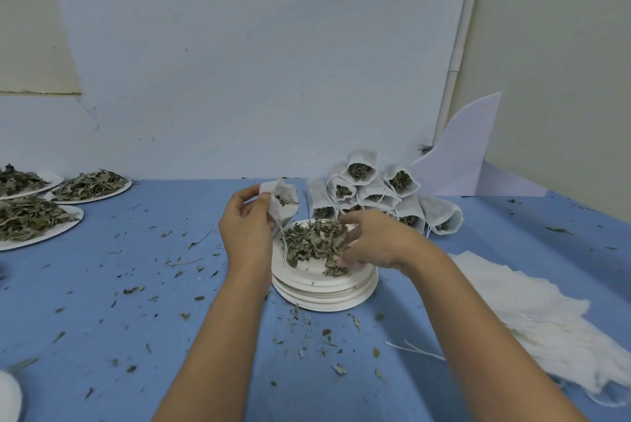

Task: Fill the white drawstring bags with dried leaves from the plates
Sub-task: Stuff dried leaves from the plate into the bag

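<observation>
At the middle of the blue bench (136,285), the left hand (246,227) holds a white bag (283,199) just above a plate stack (324,298), its fingers (264,205) pinching the mouth open; some leaf shows inside and a string hangs down. The right hand (375,240) curls its fingers (351,217) round a clump of the leaves (314,240) heaped on the top plate. Filled bags (375,189) are piled just behind. Empty bags (529,312) lie to the right. Three leaf plates (92,186) sit far left.
</observation>
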A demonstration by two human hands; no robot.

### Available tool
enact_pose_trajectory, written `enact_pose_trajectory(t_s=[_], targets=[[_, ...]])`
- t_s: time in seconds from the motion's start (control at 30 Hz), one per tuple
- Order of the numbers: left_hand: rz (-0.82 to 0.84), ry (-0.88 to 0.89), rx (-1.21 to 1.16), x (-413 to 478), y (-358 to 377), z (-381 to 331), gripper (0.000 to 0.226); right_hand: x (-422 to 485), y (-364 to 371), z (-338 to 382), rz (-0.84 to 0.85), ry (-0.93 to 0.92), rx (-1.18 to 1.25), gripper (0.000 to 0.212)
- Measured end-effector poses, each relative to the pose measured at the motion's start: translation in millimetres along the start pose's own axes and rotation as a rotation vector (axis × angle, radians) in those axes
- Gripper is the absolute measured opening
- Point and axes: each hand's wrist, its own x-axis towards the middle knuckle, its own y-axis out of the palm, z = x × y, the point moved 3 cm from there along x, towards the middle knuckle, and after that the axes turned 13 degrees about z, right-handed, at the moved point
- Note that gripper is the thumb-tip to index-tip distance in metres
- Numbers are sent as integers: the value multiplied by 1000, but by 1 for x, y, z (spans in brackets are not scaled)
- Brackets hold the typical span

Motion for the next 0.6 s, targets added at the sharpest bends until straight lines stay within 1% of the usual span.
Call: enact_pose_trajectory(t_s=[0.07,0.13,0.17,0.27,0.33,0.43,0.5,0.6], targets=[[3,2,2,0,0,0,18,-3,-5,-1,-49,-4,-139,82],[8,4,4,-1,0,0,18,-5,-7,-2,-63,-32,-170,86],[12,3,7,-1,0,0,18,-5,-7,-2,-41,-58,-198,88],[20,-2,18,-2,1,0,18,-4,1,-1,98,-158,-287,91],[24,-2,28,-2,1,1,19,0,6,0,157,-229,-294,85],[25,0,45,-3,2,1,19,10,13,-2,158,-260,-346,71],[28,1,56,-3,2,1,19,15,17,-5,127,-239,-404,64],[29,1,65,-2,2,2,17,20,20,-9,0,-230,-399,57]])
